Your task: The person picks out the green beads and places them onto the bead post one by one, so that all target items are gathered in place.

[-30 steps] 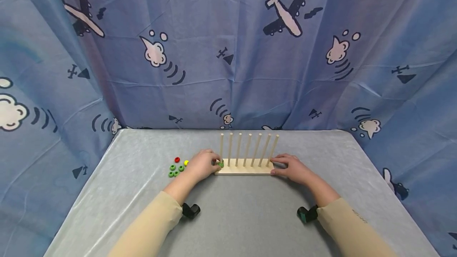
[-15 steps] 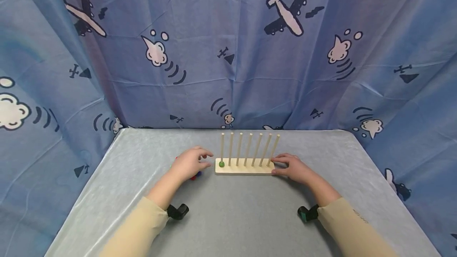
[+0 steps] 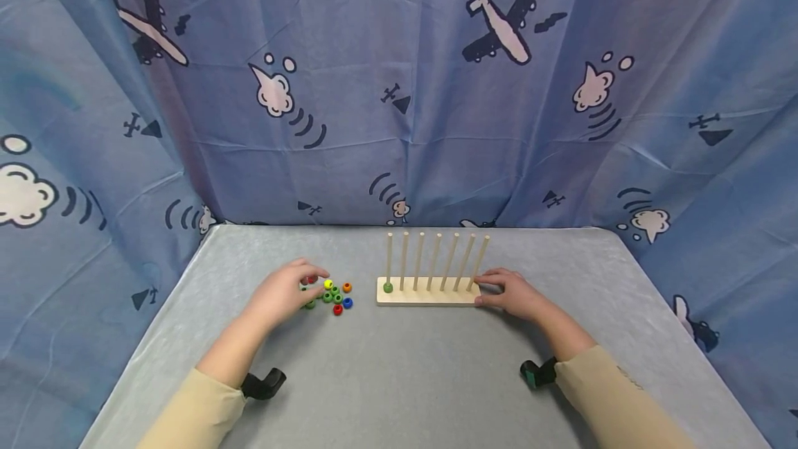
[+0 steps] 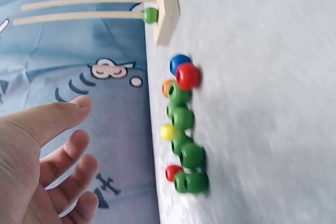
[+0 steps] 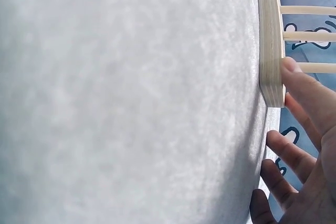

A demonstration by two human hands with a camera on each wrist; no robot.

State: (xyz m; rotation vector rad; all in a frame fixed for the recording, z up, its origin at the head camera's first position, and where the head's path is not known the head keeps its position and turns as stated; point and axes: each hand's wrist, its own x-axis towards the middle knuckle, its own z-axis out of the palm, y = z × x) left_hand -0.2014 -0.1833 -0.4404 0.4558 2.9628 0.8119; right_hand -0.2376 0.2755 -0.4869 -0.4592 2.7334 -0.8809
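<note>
In the head view my left hand hovers over the left part of a group of loose round beads, its thumb and fingers apart. The left wrist view shows nothing between those fingers. Several green beads, a yellow bead, an orange bead, a blue bead and two red ones lie close together; the hand partly covers some. A wooden peg rack with several upright pegs stands to their right. One green bead sits at the foot of its leftmost peg. My right hand holds the rack's right end between thumb and index finger.
A grey-white cloth covers the table. Behind it hangs a blue curtain printed with planes. Each wrist wears a black camera mount, one by the left sleeve, one by the right sleeve.
My left hand has let go of the green bead at the leftmost peg and moved left to the loose beads, uncovering several. The right hand stays at the rack's end.
</note>
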